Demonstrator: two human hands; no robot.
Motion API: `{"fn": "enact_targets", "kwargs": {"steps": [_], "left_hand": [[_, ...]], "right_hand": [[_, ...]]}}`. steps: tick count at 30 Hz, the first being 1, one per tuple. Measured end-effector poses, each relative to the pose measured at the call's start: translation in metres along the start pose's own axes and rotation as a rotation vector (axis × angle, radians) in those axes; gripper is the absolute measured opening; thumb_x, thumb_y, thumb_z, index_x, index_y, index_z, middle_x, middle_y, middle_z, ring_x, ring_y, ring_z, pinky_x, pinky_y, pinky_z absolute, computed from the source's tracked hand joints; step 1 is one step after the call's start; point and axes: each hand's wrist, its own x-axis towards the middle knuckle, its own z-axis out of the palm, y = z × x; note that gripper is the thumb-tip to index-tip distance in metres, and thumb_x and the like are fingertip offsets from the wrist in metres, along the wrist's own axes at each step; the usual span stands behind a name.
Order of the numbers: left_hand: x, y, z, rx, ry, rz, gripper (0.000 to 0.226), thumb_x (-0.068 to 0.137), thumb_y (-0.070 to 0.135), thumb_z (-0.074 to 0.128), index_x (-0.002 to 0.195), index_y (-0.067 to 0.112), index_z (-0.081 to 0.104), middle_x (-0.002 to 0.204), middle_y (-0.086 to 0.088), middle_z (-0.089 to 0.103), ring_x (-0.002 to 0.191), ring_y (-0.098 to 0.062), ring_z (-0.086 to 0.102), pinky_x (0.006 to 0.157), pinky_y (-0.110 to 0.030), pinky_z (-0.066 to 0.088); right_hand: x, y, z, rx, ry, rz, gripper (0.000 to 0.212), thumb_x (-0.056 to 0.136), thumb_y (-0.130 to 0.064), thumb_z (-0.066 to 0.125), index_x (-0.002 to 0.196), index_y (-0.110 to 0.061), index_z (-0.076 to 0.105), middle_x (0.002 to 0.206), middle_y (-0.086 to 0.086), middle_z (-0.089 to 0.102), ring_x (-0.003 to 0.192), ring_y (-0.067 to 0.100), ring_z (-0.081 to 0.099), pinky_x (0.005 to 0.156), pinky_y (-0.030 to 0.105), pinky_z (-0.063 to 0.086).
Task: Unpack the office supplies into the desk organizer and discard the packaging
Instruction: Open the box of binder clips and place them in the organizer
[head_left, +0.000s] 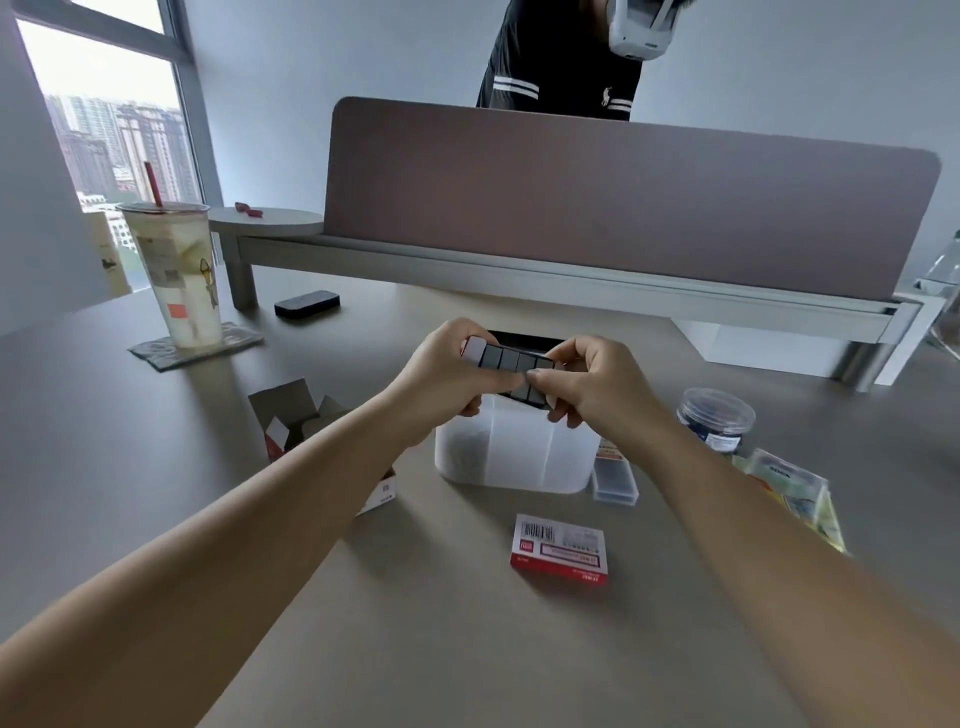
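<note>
Both hands, left hand (447, 371) and right hand (587, 387), pinch a row of black binder clips (511, 364) above the translucent white plastic organizer (514, 452); next, probably lowering them into a compartment at 6 o'clock.

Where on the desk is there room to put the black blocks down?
Bare desk lies left, between the drink cup and the open carton. Crowded right of the white organizer: clear case, jar, packets.
</note>
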Motion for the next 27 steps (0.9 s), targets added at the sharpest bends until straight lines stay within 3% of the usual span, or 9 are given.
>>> {"fn": "enact_targets", "kwargs": {"steps": [3, 8, 12, 19, 22, 27], "left_hand": [[0.017, -0.002, -0.004, 0.095, 0.005, 0.037, 0.026, 0.074, 0.008, 0.068, 0.084, 0.018, 0.046, 0.072, 0.000, 0.046, 0.056, -0.014, 0.040, 0.049, -0.024, 0.036], [0.042, -0.014, -0.008, 0.216, 0.001, 0.069, 0.033, 0.072, 0.012, 0.070, 0.094, 0.018, 0.045, 0.079, 0.006, 0.047, 0.073, -0.014, 0.042, 0.056, -0.025, 0.035], [0.053, -0.025, -0.009, 0.237, -0.036, 0.072, 0.037, 0.069, 0.011, 0.072, 0.093, 0.021, 0.045, 0.087, -0.006, 0.051, 0.080, -0.023, 0.047, 0.071, -0.045, 0.049], [0.053, -0.028, -0.009, 0.329, -0.099, 0.130, 0.039, 0.071, 0.007, 0.071, 0.094, 0.021, 0.043, 0.081, 0.005, 0.047, 0.079, -0.019, 0.045, 0.063, -0.024, 0.040], [0.053, -0.028, -0.008, 0.368, -0.110, 0.149, 0.040, 0.071, 0.008, 0.070, 0.094, 0.023, 0.041, 0.087, 0.000, 0.050, 0.080, -0.019, 0.045, 0.062, -0.022, 0.039], [0.053, -0.028, -0.006, 0.397, -0.130, 0.141, 0.042, 0.072, 0.008, 0.070, 0.095, 0.023, 0.040, 0.090, -0.003, 0.051, 0.078, -0.018, 0.045, 0.061, -0.023, 0.040]], "right_hand": [[0.015, 0.001, -0.001, -0.046, -0.021, -0.024, 0.017, 0.080, -0.014, 0.063, 0.091, -0.009, 0.051, 0.063, 0.000, 0.056, 0.053, 0.010, 0.050, 0.046, 0.013, 0.041], [0.033, 0.011, -0.001, -0.103, -0.090, 0.000, 0.017, 0.078, -0.014, 0.066, 0.088, -0.013, 0.053, 0.072, -0.001, 0.061, 0.067, 0.013, 0.056, 0.064, 0.024, 0.043], [0.037, 0.020, -0.002, -0.156, -0.157, 0.008, 0.018, 0.075, -0.013, 0.066, 0.080, -0.020, 0.051, 0.073, 0.003, 0.066, 0.080, 0.025, 0.062, 0.080, 0.042, 0.049], [0.035, 0.022, -0.005, -0.227, -0.224, 0.020, 0.022, 0.076, -0.008, 0.066, 0.081, -0.020, 0.049, 0.069, -0.005, 0.065, 0.074, 0.014, 0.062, 0.082, 0.038, 0.049], [0.035, 0.022, -0.004, -0.261, -0.214, 0.016, 0.018, 0.078, -0.010, 0.065, 0.084, -0.018, 0.050, 0.068, -0.008, 0.062, 0.069, 0.008, 0.057, 0.075, 0.034, 0.048], [0.035, 0.024, -0.005, -0.296, -0.189, 0.006, 0.018, 0.077, -0.009, 0.067, 0.091, -0.013, 0.056, 0.080, -0.001, 0.061, 0.073, 0.014, 0.056, 0.074, 0.033, 0.049]]}}
